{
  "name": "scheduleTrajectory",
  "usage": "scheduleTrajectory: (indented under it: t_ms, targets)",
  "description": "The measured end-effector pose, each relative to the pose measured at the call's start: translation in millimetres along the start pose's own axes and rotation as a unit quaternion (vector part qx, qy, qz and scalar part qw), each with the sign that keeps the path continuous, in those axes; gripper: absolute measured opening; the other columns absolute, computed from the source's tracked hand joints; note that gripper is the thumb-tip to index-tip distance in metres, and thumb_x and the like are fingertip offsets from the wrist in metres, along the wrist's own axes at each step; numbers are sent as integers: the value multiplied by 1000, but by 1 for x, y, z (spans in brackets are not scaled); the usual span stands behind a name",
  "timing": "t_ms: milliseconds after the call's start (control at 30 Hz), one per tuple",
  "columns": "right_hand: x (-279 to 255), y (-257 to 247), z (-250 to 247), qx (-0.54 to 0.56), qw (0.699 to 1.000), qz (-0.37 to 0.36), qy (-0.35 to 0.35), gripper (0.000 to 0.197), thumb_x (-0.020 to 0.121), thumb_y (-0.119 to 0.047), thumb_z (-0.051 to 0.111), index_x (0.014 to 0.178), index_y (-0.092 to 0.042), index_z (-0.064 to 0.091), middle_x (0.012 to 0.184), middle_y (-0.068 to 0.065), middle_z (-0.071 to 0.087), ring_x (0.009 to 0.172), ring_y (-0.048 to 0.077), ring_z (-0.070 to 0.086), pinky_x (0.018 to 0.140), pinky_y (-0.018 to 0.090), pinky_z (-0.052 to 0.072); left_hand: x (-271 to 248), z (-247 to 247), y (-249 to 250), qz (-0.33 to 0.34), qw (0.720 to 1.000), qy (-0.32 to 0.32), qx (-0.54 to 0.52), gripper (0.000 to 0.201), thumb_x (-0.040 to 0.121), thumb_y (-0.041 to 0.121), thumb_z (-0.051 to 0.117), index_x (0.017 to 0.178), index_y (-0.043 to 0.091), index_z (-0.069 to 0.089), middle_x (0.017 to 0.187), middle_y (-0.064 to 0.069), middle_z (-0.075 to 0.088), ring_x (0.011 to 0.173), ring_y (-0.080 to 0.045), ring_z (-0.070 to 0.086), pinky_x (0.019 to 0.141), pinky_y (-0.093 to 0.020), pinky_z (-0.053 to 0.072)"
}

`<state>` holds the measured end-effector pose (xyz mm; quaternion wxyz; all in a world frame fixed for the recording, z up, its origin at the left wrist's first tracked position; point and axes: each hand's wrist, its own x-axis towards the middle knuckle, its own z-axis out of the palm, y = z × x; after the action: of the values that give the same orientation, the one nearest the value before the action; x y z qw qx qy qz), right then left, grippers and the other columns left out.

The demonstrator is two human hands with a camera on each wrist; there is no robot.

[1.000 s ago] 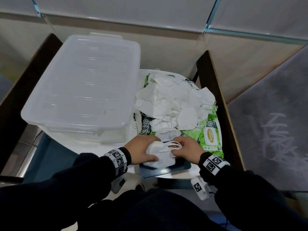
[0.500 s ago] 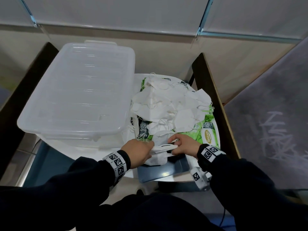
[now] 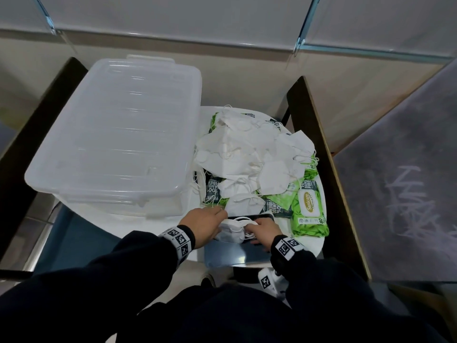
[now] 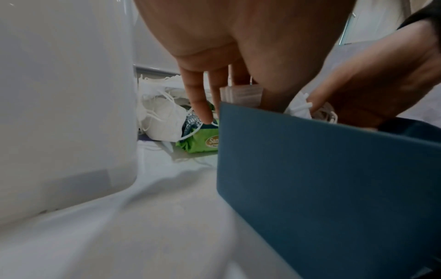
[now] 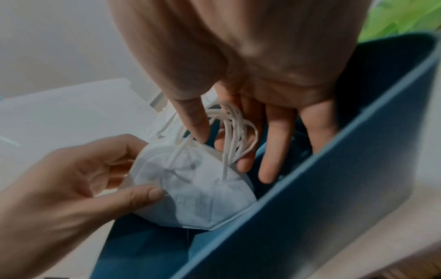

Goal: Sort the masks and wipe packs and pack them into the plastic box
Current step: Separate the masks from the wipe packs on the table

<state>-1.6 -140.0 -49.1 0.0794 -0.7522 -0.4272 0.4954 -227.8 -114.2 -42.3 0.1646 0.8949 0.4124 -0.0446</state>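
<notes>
Now I am lowering the folded white fabric masks deeper into the small blue plastic bin, left hand pinching their edge, right hand tucking ear loops, beside the lidded clear plastic box.

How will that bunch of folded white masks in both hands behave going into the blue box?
The bunch of masks looks soft and light, likely to flex, not hold shape. Its ear loops dangle loose around the right hand fingers and may snag. The left hand pinches one edge, so layers could fan apart.
</notes>
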Motion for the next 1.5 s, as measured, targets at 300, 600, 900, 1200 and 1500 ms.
scheduleTrajectory:
  t_ms: [300, 600, 900, 1200, 1500]
  targets:
    - [-8, -3, -19, -83, 993, -65, 57, 18, 85, -33, 76, 83, -16, 70, 82, 6, 72, 85, 28, 70, 77, 38, 57, 11, 1, -8, 60, 997, 48, 7, 47, 93, 59, 46, 93, 17, 68, 95, -2, 63, 86, -28, 62, 74, -37, 50]
    - [3, -3, -74, 183, 979, -11, 86, 5, 92, -14, 70, 92, -9, 68, 89, 13, 75, 74, 27, 74, 60, 37, 59, 16, -19, -4, 15, 996, 78, -42, 36, 93, 52, 61, 115, 24, 62, 105, 2, 65, 95, -23, 62, 81, -36, 48]
    - [32, 34, -103, 197, 971, 49, 129, 5, 92, -9, 66, 95, -13, 69, 95, 12, 75, 67, 20, 70, 56, 32, 53, 102, -62, 31, -5, 1000, -9, -28, 35, 97, 31, 57, 131, 26, 56, 129, -1, 58, 111, -26, 62, 87, -37, 52]
    - [72, -4, -132, 278, 954, 5, 114, 43, 88, -12, 77, 125, -15, 55, 111, 7, 63, 80, 23, 64, 63, 36, 53, 158, -67, 52, -28, 985, -137, 104, 39, 85, 32, 70, 123, 29, 63, 117, -2, 68, 106, -27, 66, 81, -36, 50]
    - [111, 3, -138, 154, 985, -18, 76, 21, 76, -20, 88, 90, -15, 73, 98, 3, 74, 86, 22, 69, 75, 35, 57, 152, -98, 39, -181, 977, -48, -104, 31, 89, 34, 68, 120, 33, 70, 111, 3, 70, 106, -22, 64, 85, -31, 51]
